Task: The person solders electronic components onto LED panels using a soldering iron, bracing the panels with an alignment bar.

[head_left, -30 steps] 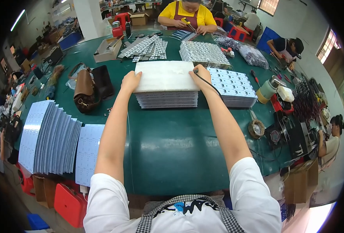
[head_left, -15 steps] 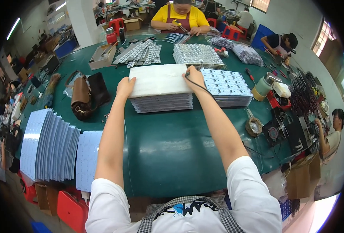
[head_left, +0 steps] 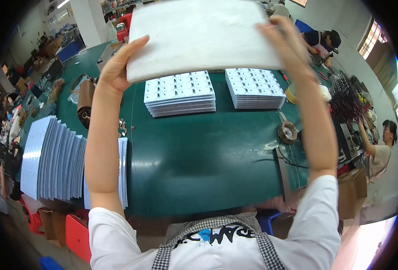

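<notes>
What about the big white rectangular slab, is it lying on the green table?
No, the left hand and the right hand hold the white rectangular slab up above the green table.

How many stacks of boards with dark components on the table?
2 visible: the left stack and, across a gap of green table, the right stack. The white slab may hide more behind it.

White sleeves [head_left: 111, 234] (checked apron straps [head_left: 162, 258]).

The green-topped worktable [head_left: 199, 157] carries 2 stacks of white circuit-board panels [head_left: 180, 92], a fanned row of pale panels [head_left: 50, 157] and a brown handbag [head_left: 85, 103].
</notes>
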Demonstrator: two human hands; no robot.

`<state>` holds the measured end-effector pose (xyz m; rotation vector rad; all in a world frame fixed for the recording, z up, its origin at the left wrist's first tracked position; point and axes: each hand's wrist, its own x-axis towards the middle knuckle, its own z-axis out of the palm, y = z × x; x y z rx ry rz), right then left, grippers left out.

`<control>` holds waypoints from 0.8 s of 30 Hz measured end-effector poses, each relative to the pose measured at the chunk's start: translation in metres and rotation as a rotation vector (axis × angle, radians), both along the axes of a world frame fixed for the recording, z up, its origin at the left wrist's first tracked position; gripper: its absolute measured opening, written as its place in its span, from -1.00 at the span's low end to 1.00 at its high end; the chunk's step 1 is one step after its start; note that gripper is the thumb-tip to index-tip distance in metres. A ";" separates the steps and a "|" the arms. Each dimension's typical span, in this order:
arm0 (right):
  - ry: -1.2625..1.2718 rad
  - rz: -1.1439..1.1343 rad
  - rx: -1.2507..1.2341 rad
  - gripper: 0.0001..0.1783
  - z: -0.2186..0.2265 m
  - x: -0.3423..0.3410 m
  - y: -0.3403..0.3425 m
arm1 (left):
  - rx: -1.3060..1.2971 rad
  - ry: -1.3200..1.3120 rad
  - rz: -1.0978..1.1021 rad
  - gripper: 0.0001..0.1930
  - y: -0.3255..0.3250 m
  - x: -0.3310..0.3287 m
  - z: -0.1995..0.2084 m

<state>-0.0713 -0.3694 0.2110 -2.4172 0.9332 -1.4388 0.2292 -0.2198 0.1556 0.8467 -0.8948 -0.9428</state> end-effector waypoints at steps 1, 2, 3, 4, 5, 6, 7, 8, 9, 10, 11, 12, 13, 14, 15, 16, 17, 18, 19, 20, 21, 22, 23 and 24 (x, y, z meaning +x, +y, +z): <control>0.015 -0.148 0.065 -0.37 0.025 -0.031 0.033 | -0.057 -0.071 -0.102 -0.48 0.018 -0.023 0.015; -0.146 -0.001 0.123 -0.37 0.041 -0.076 0.033 | -0.110 -0.112 -0.185 -0.51 0.036 -0.055 0.029; -0.223 0.080 0.240 -0.46 0.052 -0.089 0.062 | -0.140 -0.186 -0.069 -0.51 0.060 -0.080 0.030; -0.308 0.135 0.295 -0.57 0.062 -0.117 0.105 | -0.162 -0.125 -0.311 -0.48 0.073 -0.096 0.029; -0.439 0.167 0.390 -0.63 0.055 -0.127 0.136 | -0.121 -0.180 -0.225 -0.42 0.091 -0.121 0.026; -0.439 0.202 0.372 -0.61 0.032 -0.161 0.146 | -0.161 -0.200 -0.152 -0.36 0.106 -0.141 0.015; -0.510 0.016 0.506 -0.48 -0.009 -0.194 0.140 | -0.162 -0.252 -0.122 -0.31 0.120 -0.144 -0.008; -0.501 0.012 0.496 -0.48 -0.026 -0.258 0.118 | -0.207 -0.320 -0.140 -0.35 0.129 -0.147 -0.031; -0.365 0.113 0.540 -0.50 -0.063 -0.246 0.131 | -0.240 -0.395 -0.149 -0.38 0.135 -0.146 -0.051; -0.222 0.200 0.577 -0.51 -0.097 -0.240 0.155 | -0.219 -0.566 -0.253 -0.44 0.142 -0.142 -0.065; -0.087 0.286 0.618 -0.53 -0.133 -0.221 0.169 | -0.193 -0.743 -0.362 -0.49 0.144 -0.138 -0.078; 0.057 0.372 0.650 -0.54 -0.155 -0.258 0.160 | -0.201 -0.733 -0.362 -0.49 0.146 -0.136 -0.095; 0.021 0.563 0.788 -0.61 -0.148 -0.241 0.154 | -0.315 -0.837 -0.374 -0.53 0.141 -0.138 -0.113; -0.019 0.774 0.928 -0.67 -0.145 -0.216 0.147 | -0.417 -0.945 -0.375 -0.57 0.141 -0.139 -0.125; 0.006 0.816 0.888 -0.72 -0.158 -0.210 0.141 | -0.472 -1.111 -0.334 -0.58 0.141 -0.141 -0.130; 0.029 0.855 0.851 -0.74 -0.176 -0.208 0.132 | -0.526 -1.275 -0.293 -0.59 0.140 -0.144 -0.136; 0.079 0.851 0.829 -0.75 -0.194 -0.204 0.123 | -0.575 -1.387 -0.214 -0.60 0.140 -0.143 -0.154; 0.131 0.844 0.808 -0.75 -0.205 -0.200 0.116 | -0.560 -1.388 -0.214 -0.60 0.131 -0.138 -0.164; 0.173 0.832 0.682 -0.75 -0.213 -0.194 0.114 | -0.710 -1.575 -0.175 -0.59 0.121 -0.130 -0.174; 0.327 0.844 0.221 -0.76 -0.230 -0.190 0.096 | -0.865 -1.750 -0.141 -0.59 0.109 -0.126 -0.184; 0.410 0.839 0.056 -0.76 -0.240 -0.186 0.086 | -0.923 -1.808 -0.119 -0.59 0.098 -0.122 -0.194; 0.490 0.833 -0.107 -0.76 -0.247 -0.182 0.077 | -0.942 -1.846 -0.093 -0.61 0.090 -0.118 -0.205; 0.532 0.819 -0.153 -0.75 -0.251 -0.180 0.071 | -0.906 -1.880 -0.134 -0.63 0.081 -0.115 -0.208; 0.574 0.814 -0.197 -0.74 -0.255 -0.178 0.065 | -0.862 -1.911 -0.177 -0.64 0.076 -0.116 -0.210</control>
